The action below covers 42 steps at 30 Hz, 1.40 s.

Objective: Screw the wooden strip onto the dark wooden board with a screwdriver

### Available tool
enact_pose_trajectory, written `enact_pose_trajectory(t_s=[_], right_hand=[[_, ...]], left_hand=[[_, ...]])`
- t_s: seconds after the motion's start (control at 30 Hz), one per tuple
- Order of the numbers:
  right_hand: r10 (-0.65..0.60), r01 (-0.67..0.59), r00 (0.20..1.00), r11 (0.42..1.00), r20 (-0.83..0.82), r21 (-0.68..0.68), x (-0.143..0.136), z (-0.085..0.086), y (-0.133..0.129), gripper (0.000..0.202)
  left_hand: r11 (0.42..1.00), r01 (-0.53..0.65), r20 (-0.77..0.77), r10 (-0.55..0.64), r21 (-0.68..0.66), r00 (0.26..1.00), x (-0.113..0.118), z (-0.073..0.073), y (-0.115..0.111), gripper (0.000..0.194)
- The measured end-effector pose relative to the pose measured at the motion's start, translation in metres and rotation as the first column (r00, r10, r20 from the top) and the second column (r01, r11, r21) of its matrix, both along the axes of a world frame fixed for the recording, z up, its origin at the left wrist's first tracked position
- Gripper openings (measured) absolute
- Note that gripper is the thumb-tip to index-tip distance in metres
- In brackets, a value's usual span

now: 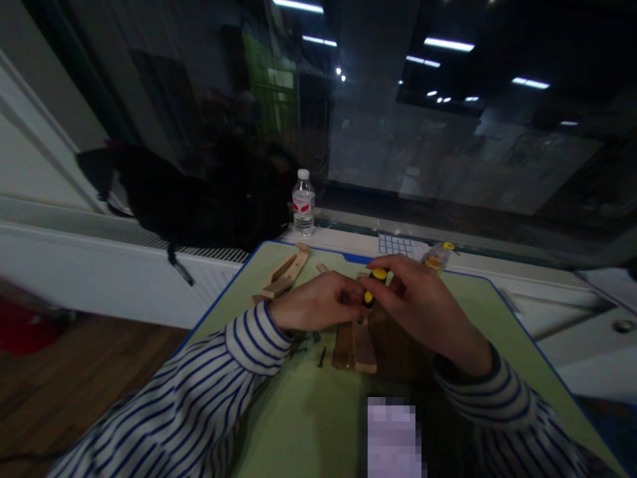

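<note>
My right hand (423,302) grips a yellow-and-black screwdriver (379,273) by the top of its handle, fingers curled round it. From the other side, the thumb and fingers of my left hand (326,302) close on the lower part of the same tool. Its tip is hidden. Beneath both hands lies a wooden strip (365,352) with a hole, on a brown board (343,348). A dark screw (322,357) rests on the table beside the board, and several small metal pieces (311,338) lie below my left wrist.
Several wooden pieces (286,275) lie at the back left of the green table (298,425). Behind it are a water bottle (303,206), a grid sheet (395,245) and a clear bag (438,255). A pixelated rectangle (393,435) sits at the front; a black bag (199,206) lies left.
</note>
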State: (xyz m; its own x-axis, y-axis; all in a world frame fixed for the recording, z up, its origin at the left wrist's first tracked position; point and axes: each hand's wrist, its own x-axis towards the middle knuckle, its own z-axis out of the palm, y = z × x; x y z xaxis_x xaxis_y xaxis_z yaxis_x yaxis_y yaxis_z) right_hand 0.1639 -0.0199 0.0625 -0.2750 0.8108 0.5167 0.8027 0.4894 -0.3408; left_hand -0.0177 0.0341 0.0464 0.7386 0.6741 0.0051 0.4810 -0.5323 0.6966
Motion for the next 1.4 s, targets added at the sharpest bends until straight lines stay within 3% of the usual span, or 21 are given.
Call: enact_pose_trajectory(t_s=[0.23, 0.4, 0.53, 0.7, 1.1, 1.4], right_hand=[[-0.018, 0.017, 1.000, 0.999, 0.014, 0.026, -0.004, -0.002, 0.002, 0.027], [-0.028, 0.027, 0.999, 0.999, -0.038, -0.025, -0.004, -0.001, -0.001, 0.030], [0.074, -0.090, 0.989, 0.989, -0.129, -0.121, -0.001, 0.004, -0.007, 0.041], [0.170, -0.183, 0.978, 0.977, -0.123, -0.105, 0.004, 0.006, -0.007, 0.033], [0.048, -0.050, 0.998, 0.998, -0.042, -0.045, 0.000, 0.002, 0.000, 0.021], [-0.005, 0.005, 1.000, 1.000, -0.006, 0.012, -0.002, -0.003, 0.002, 0.023]], left_hand=[[1.000, -0.004, 0.030, 0.004, -0.017, 1.000, 0.001, 0.001, -0.002, 0.018], [1.000, 0.003, 0.118, -0.004, 0.007, 0.993, 0.003, -0.003, -0.001, 0.022], [0.999, -0.014, 0.098, 0.011, 0.031, 0.995, 0.002, -0.005, 0.001, 0.025], [1.000, -0.008, 0.032, 0.007, 0.029, 0.999, 0.001, -0.003, 0.001, 0.028], [1.000, 0.001, 0.034, -0.001, 0.022, 0.999, -0.002, -0.002, 0.003, 0.026], [0.998, -0.003, 0.001, 0.003, 0.057, 1.000, -0.002, -0.003, 0.002, 0.023]])
